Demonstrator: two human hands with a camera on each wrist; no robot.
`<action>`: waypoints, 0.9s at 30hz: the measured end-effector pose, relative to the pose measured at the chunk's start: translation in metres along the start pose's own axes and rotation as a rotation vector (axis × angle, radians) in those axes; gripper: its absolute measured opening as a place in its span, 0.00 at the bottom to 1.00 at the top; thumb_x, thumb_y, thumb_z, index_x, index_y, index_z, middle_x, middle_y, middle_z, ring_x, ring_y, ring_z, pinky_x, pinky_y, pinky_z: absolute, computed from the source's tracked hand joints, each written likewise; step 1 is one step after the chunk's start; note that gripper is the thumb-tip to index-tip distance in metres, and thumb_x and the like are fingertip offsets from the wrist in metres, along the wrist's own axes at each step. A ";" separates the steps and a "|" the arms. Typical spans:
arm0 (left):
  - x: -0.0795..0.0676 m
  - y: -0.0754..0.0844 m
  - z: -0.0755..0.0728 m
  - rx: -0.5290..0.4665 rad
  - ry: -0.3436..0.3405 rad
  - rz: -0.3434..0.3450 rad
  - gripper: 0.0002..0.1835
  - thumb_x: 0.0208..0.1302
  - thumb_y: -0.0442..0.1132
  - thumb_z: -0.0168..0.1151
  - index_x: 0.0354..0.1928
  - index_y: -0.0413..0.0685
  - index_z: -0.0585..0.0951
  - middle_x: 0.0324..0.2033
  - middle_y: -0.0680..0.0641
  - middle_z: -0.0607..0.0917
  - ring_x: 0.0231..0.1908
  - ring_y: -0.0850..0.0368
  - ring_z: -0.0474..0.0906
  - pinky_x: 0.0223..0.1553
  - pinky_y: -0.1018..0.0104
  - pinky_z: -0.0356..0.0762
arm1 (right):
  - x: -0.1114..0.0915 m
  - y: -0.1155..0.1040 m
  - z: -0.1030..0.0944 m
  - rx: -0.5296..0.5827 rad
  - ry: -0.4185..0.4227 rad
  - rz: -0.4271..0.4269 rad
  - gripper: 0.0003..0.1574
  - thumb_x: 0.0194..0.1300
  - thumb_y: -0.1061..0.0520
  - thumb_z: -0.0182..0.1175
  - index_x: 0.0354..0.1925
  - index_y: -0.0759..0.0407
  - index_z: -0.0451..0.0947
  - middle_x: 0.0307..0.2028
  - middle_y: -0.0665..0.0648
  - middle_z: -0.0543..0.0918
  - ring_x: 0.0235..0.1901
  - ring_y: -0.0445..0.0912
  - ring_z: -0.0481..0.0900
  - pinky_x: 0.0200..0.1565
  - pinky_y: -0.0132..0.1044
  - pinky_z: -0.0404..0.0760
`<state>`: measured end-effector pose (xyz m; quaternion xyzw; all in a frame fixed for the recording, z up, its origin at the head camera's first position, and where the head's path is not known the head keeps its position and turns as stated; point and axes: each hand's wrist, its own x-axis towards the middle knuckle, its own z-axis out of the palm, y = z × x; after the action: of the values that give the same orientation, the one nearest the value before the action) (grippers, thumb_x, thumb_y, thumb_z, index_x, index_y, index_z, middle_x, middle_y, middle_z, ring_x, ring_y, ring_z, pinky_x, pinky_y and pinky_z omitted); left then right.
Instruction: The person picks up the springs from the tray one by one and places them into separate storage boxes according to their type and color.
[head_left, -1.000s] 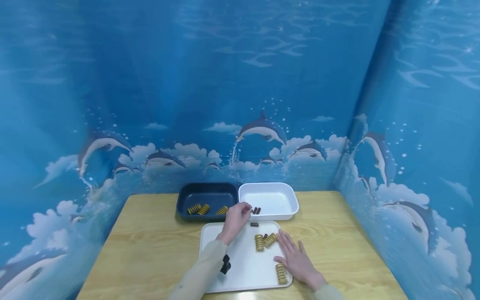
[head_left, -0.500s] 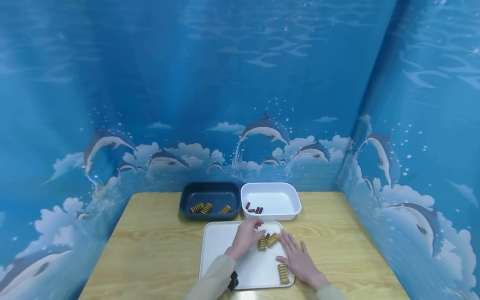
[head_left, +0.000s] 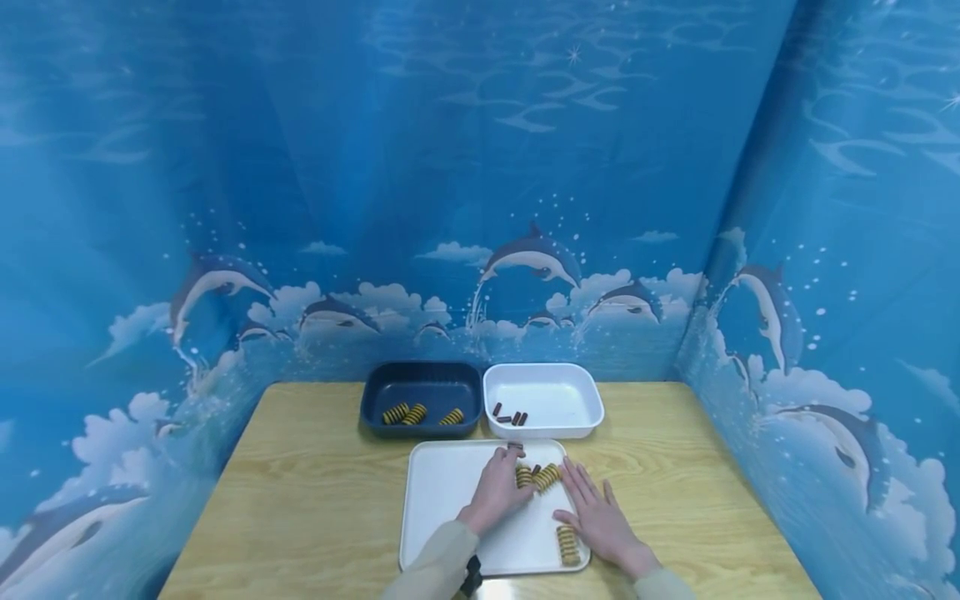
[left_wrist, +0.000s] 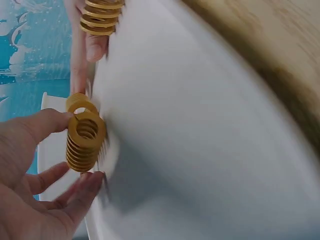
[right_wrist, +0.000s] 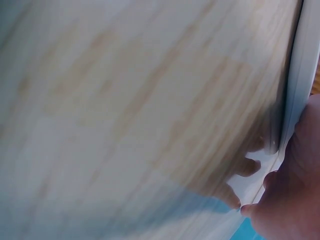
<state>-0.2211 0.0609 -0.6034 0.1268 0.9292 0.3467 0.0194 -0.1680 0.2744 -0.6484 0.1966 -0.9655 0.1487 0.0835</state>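
Yellow coil springs lie on a white tray. In the head view my left hand is over the tray's far part. The left wrist view shows its thumb and fingertips at opposite ends of one spring, pinching it. Right beside it lies a second spring, with a small dark rod between the two. Another dark rod shows just past the left fingertips. My right hand rests with straight, spread fingers along the tray's right edge, near a third spring.
Behind the tray stand a dark blue bin holding 3 springs and a white bin holding several dark rods. They are side by side on a wooden table. A blue dolphin-print curtain hangs behind.
My left hand has drawn back from the white bin to the spring on the tray. Another dark rod now shows in that bin. My right hand stays at the tray's edge.
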 end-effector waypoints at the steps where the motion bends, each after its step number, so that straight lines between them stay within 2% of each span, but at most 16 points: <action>1: 0.000 0.000 0.000 -0.007 0.001 0.002 0.32 0.50 0.43 0.81 0.57 0.43 0.78 0.42 0.45 0.78 0.38 0.54 0.77 0.41 0.59 0.81 | 0.000 0.000 0.000 0.003 0.002 -0.004 0.46 0.74 0.36 0.51 0.78 0.57 0.54 0.79 0.59 0.53 0.73 0.65 0.57 0.63 0.78 0.56; 5: 0.000 0.000 -0.003 -0.014 -0.015 -0.029 0.29 0.49 0.36 0.79 0.55 0.44 0.79 0.42 0.45 0.79 0.38 0.53 0.78 0.41 0.58 0.82 | 0.000 0.002 0.001 -0.025 0.004 -0.009 0.46 0.75 0.35 0.50 0.79 0.56 0.52 0.79 0.58 0.52 0.74 0.64 0.57 0.63 0.78 0.57; 9: 0.000 0.001 -0.006 0.000 -0.032 -0.061 0.25 0.49 0.31 0.77 0.51 0.46 0.81 0.40 0.48 0.81 0.37 0.55 0.79 0.39 0.60 0.82 | 0.000 0.003 0.003 -0.041 0.012 0.004 0.47 0.73 0.34 0.52 0.77 0.59 0.58 0.78 0.60 0.56 0.73 0.64 0.59 0.64 0.76 0.58; 14: 0.002 0.000 -0.006 0.013 -0.028 -0.049 0.23 0.49 0.34 0.79 0.48 0.47 0.82 0.38 0.49 0.82 0.35 0.57 0.78 0.38 0.63 0.80 | 0.001 -0.003 -0.005 0.000 -0.014 0.028 0.47 0.71 0.37 0.55 0.75 0.62 0.60 0.77 0.63 0.57 0.73 0.65 0.58 0.65 0.76 0.55; 20: 0.002 -0.004 -0.006 -0.015 0.034 -0.032 0.22 0.46 0.35 0.81 0.44 0.45 0.82 0.36 0.50 0.84 0.34 0.57 0.79 0.38 0.64 0.80 | 0.002 -0.008 -0.010 -0.012 -0.080 0.053 0.46 0.73 0.38 0.54 0.77 0.62 0.56 0.78 0.62 0.54 0.75 0.63 0.55 0.67 0.75 0.54; 24: 0.002 -0.009 -0.007 -0.024 0.064 -0.030 0.18 0.46 0.35 0.80 0.40 0.47 0.84 0.33 0.51 0.85 0.32 0.59 0.79 0.36 0.66 0.80 | 0.001 -0.005 -0.005 -0.017 -0.048 0.039 0.47 0.73 0.37 0.54 0.77 0.61 0.57 0.78 0.61 0.54 0.75 0.63 0.56 0.66 0.75 0.54; 27: 0.004 -0.013 -0.010 -0.045 0.048 -0.034 0.16 0.48 0.34 0.79 0.40 0.48 0.84 0.32 0.53 0.85 0.33 0.60 0.79 0.37 0.66 0.80 | 0.000 -0.003 -0.003 -0.013 -0.017 0.025 0.47 0.72 0.36 0.54 0.76 0.61 0.58 0.78 0.61 0.56 0.74 0.63 0.57 0.65 0.76 0.56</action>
<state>-0.2293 0.0463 -0.6041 0.1020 0.9233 0.3703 0.0061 -0.1663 0.2726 -0.6448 0.1851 -0.9695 0.1420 0.0746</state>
